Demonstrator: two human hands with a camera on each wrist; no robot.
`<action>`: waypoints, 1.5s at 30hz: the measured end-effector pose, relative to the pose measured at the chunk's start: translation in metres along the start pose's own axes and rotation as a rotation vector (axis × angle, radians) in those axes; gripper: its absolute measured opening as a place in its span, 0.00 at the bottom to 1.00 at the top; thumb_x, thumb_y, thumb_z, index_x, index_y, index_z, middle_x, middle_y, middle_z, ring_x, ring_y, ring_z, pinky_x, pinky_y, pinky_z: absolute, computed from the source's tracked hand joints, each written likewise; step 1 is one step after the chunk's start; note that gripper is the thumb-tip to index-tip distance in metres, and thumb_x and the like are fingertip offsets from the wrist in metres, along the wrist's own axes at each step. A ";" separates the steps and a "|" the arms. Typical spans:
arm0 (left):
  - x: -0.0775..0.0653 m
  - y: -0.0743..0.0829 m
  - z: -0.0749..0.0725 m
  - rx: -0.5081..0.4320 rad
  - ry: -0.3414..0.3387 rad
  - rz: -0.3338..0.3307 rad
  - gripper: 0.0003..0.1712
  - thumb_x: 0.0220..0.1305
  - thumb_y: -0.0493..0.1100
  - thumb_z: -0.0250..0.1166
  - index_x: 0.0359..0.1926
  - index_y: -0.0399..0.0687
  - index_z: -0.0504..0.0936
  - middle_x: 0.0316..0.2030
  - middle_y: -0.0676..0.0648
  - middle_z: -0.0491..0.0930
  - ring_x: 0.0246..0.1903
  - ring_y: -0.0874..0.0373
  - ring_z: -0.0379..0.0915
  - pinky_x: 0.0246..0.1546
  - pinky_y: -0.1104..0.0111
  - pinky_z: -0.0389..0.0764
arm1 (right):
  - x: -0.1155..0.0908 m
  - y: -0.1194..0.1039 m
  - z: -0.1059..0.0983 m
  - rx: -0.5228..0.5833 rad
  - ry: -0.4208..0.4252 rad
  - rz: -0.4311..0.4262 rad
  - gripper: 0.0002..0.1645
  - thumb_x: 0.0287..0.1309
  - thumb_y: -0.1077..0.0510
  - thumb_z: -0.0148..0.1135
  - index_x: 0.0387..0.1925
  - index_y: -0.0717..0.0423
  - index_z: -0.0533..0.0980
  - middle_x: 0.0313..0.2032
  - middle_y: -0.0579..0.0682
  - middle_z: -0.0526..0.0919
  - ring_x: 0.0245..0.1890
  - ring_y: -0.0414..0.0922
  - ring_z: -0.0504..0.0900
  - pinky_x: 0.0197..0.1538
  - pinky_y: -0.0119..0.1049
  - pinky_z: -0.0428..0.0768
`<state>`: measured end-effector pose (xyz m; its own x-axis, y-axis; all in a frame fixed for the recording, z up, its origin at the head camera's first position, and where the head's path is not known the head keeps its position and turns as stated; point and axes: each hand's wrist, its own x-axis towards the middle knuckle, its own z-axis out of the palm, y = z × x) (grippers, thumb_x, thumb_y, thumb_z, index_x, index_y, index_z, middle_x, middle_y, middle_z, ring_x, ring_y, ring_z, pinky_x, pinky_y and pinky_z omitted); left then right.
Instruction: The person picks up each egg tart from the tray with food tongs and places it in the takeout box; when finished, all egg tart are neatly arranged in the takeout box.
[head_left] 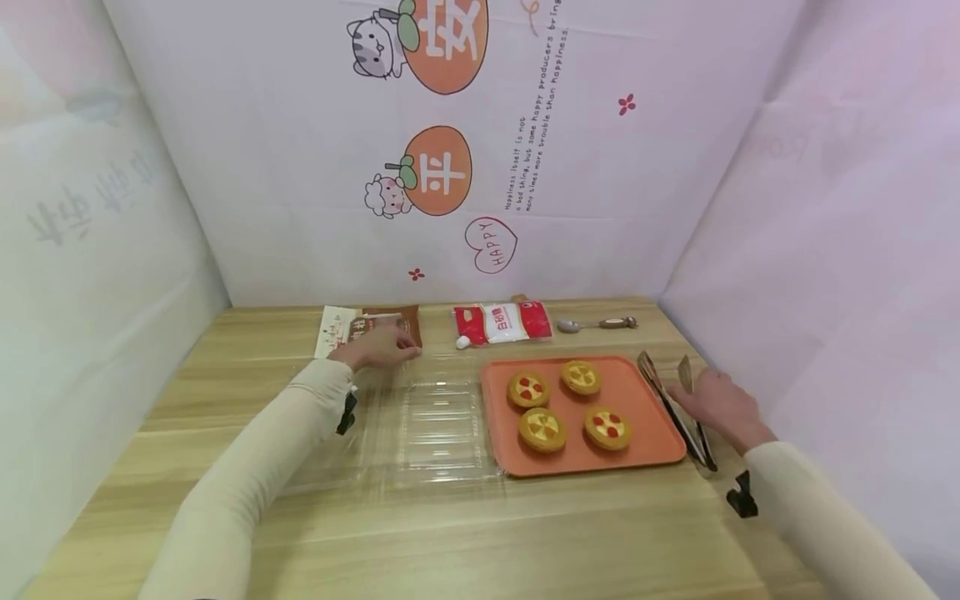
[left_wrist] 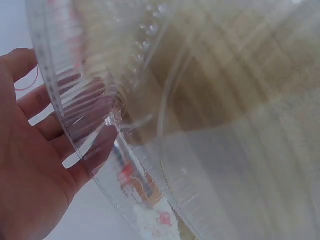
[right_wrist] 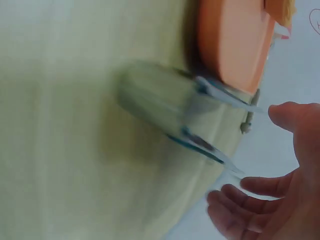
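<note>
My left hand [head_left: 381, 346] is at the far side of a clear plastic food box [head_left: 442, 429] with a hinged lid. In the left wrist view, its extended fingers [left_wrist: 34, 102] lie partly behind the ribbed clear plastic wall. Over at the right, my right hand [head_left: 718, 407] reaches over the metal tongs [head_left: 671, 417]. In the right wrist view the tongs' arms [right_wrist: 210, 152] stand spread between thumb and fingers, which look loosely bent; firm contact is not clear. Beside the tongs lies an orange tray [head_left: 645, 433] bearing small tarts [head_left: 543, 429], some with red pieces.
Behind the box lies a brown and cream packet [head_left: 333, 329]. A red and white bag [head_left: 502, 322] and a spoon with a decorated handle [head_left: 596, 324] lie along the back. Printed white cloth walls [head_left: 600, 208] enclose the wooden table [head_left: 450, 542] on three sides.
</note>
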<state>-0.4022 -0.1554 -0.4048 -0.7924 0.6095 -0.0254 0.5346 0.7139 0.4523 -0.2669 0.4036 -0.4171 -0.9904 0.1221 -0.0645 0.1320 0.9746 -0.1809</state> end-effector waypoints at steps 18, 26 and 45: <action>0.002 0.005 0.012 -0.044 0.059 0.017 0.14 0.71 0.42 0.58 0.36 0.36 0.85 0.30 0.40 0.83 0.23 0.61 0.67 0.29 0.68 0.69 | -0.008 -0.004 0.031 0.160 0.014 0.035 0.33 0.60 0.34 0.59 0.20 0.57 0.64 0.17 0.50 0.65 0.17 0.45 0.66 0.20 0.38 0.65; 0.001 0.005 0.010 -0.053 0.072 0.031 0.14 0.71 0.40 0.59 0.31 0.34 0.84 0.27 0.42 0.82 0.22 0.61 0.65 0.26 0.69 0.67 | -0.007 -0.002 0.016 0.089 0.085 0.026 0.33 0.58 0.33 0.59 0.17 0.55 0.65 0.15 0.50 0.67 0.15 0.47 0.69 0.19 0.40 0.66; 0.000 0.002 0.015 -0.067 0.107 0.029 0.14 0.69 0.41 0.61 0.29 0.36 0.85 0.27 0.42 0.83 0.21 0.62 0.65 0.25 0.69 0.66 | -0.027 -0.050 -0.049 0.000 0.217 -0.425 0.30 0.56 0.48 0.66 0.54 0.63 0.77 0.46 0.65 0.80 0.41 0.58 0.80 0.39 0.57 0.76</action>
<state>-0.3965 -0.1489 -0.4169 -0.8056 0.5867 0.0826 0.5398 0.6695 0.5103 -0.2491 0.3602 -0.3583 -0.9423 -0.2512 0.2214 -0.2869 0.9467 -0.1467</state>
